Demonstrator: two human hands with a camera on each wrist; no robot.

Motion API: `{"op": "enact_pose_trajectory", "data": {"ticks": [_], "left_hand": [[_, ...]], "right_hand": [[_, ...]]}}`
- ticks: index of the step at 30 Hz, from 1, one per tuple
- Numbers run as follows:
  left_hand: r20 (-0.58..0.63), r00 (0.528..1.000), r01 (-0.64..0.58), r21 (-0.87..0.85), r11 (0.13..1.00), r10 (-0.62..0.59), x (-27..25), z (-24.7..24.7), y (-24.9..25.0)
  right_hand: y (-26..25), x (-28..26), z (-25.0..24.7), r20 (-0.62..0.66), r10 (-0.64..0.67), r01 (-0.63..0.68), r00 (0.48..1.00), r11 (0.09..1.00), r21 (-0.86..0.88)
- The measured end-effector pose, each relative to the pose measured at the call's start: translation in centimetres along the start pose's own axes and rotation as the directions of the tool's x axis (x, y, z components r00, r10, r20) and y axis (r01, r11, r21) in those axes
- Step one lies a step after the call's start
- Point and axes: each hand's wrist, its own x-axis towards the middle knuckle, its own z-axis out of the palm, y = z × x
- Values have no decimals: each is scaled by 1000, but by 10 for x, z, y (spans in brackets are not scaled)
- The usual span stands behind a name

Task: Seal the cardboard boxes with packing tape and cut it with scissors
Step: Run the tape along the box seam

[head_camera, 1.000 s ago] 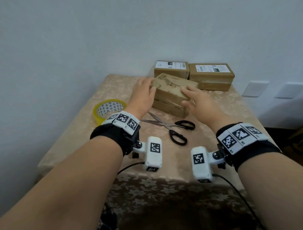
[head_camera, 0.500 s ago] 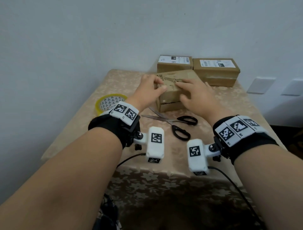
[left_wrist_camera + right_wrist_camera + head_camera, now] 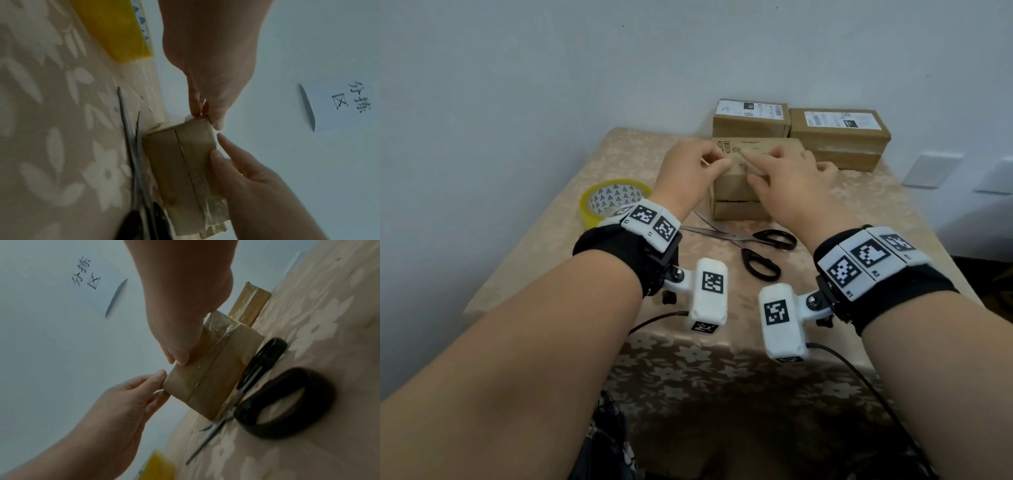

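A small brown cardboard box (image 3: 736, 207) lies flat in the middle of the table, clear tape showing on its right end (image 3: 222, 324). My left hand (image 3: 717, 162) is at its upper left corner, thumb and finger pinching a thin pale strip (image 3: 203, 104) there. My right hand (image 3: 751, 168) holds the box with fingers across the top and the thumb (image 3: 180, 360) on the near face. Black-handled scissors (image 3: 763, 250) lie partly open just in front of the box, touched by neither hand. To the left, a yellow tape roll (image 3: 613, 198) lies flat.
Two more labelled cardboard boxes (image 3: 751, 118) (image 3: 839, 137) stand against the wall behind. The beige flowered tablecloth (image 3: 619, 154) drops off at the near edge below my wrists. A handwritten paper sheet (image 3: 339, 100) hangs on the wall.
The box, tilted and turned a second ago, now lies flat and square to me. My left hand went from its left side to pinching at the top corner. My right hand shifted onto the top.
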Motion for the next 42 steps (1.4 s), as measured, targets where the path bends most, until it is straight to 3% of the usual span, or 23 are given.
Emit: {"op": "enact_pose_trajectory", "data": {"ticks": [3, 8, 11, 13, 16, 18, 20, 23, 26, 29, 32, 34, 37, 42], "left_hand": [[52, 997, -57, 91, 994, 52, -3, -4, -2], [102, 994, -57, 164, 985, 41, -4, -7, 2], [110, 994, 8, 114, 993, -20, -8, -14, 4], [134, 986, 76, 184, 980, -102, -11, -25, 0], [136, 959, 159, 472, 867, -250, -21, -48, -20], [148, 909, 210, 643, 737, -389, -30, -61, -31], [211, 857, 171, 744, 646, -470, -38, -68, -38], [258, 885, 120, 677, 726, -387, -39, -71, -37], [160, 943, 240, 280, 929, -292, -28, -78, -21], [-6, 977, 211, -9, 977, -211, -17, -91, 1], [-56, 993, 99, -36, 994, -101, -16, -98, 16], [-35, 999, 20, -17, 1000, -20, -20, -98, 20], [-16, 1000, -2, 72, 997, 3, -23, -92, 19], [3, 1000, -30, 156, 987, 30, -24, -87, 16]], "right_hand": [[-5, -4, 4, 4, -34, 35, 999, 998, -58], [-9, -5, 5, -13, -22, 21, 1000, 999, -41], [-14, -6, 6, -26, 7, -9, 1000, 998, -60], [-18, -5, 6, -26, 23, -25, 999, 997, -78], [-23, -3, 6, -4, 44, -44, 999, 995, -88], [-26, -3, 4, -6, 65, -65, 998, 996, -59], [-30, -3, 2, -29, 56, -56, 998, 998, -25], [-34, -4, -3, -63, 5, -2, 998, 999, 49], [-37, 0, -13, -76, 4, 17, 997, 963, 269], [-43, 2, -29, -76, 13, 24, 997, 883, 469], [-49, 0, -39, -53, 10, 28, 999, 741, 671], [-53, 0, -42, 25, 44, -47, 999, 625, 779], [-58, 0, -44, 180, 60, -188, 982, 442, 877], [-62, -1, -43, 222, -25, -188, 975, 441, 877]]}}
